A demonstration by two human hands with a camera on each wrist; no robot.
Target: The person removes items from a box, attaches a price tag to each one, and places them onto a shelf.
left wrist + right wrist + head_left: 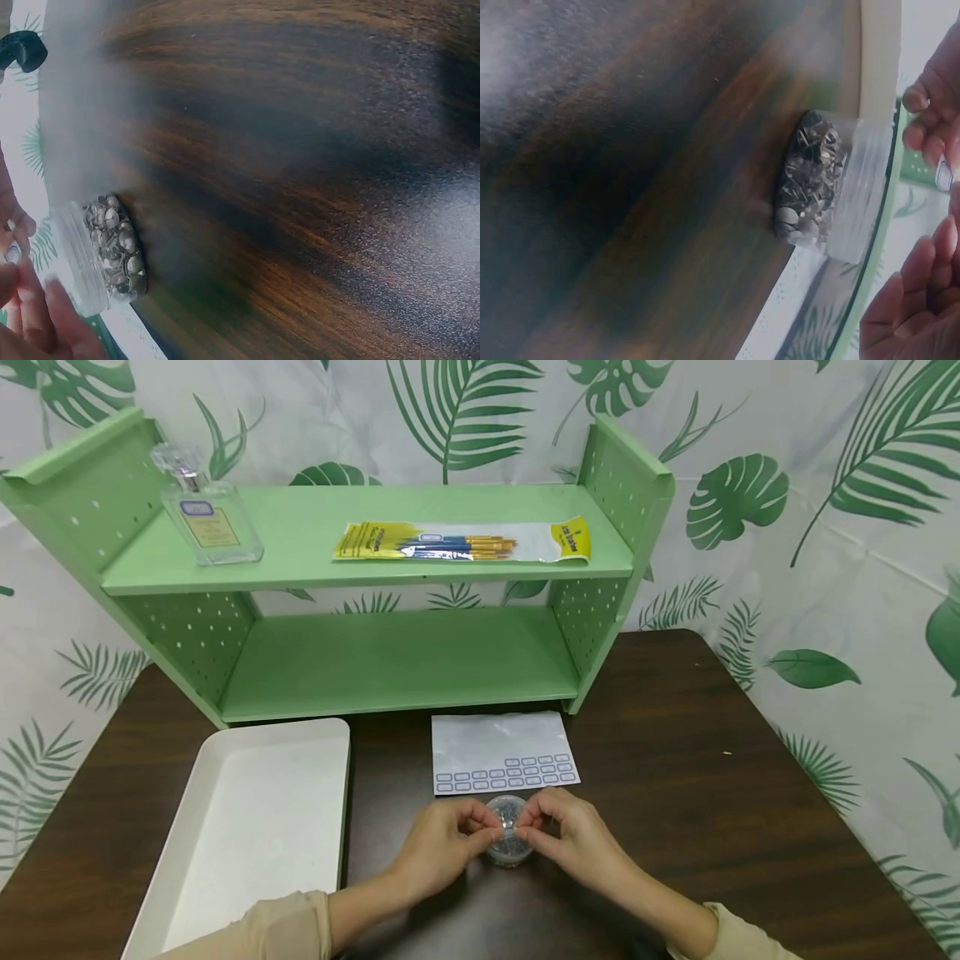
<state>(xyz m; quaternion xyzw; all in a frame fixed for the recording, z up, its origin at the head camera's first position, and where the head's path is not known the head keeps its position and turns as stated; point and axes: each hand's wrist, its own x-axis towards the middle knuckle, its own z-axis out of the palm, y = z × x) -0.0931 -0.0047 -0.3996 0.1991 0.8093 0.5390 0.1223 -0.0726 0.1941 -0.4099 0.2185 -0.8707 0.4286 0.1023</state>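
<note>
A small clear round jar stands upright on the table in front of me. Silvery thumbtacks fill its lower part, as both wrist views show. Just above the lid, my left hand and right hand meet, fingertips close together. Between them they pinch a small white label with a blue outline by its ends. Behind the jar lies a white sheet of labels with several rows of the same blue-outlined stickers along its near edge. Part of the jar's lid is hidden beneath the fingers.
A green two-tier shelf stands at the back. Its upper tier carries a glass perfume bottle and a packet of paintbrushes, each bearing a small blue-outlined label. A white tray lies to the left on the dark wooden table.
</note>
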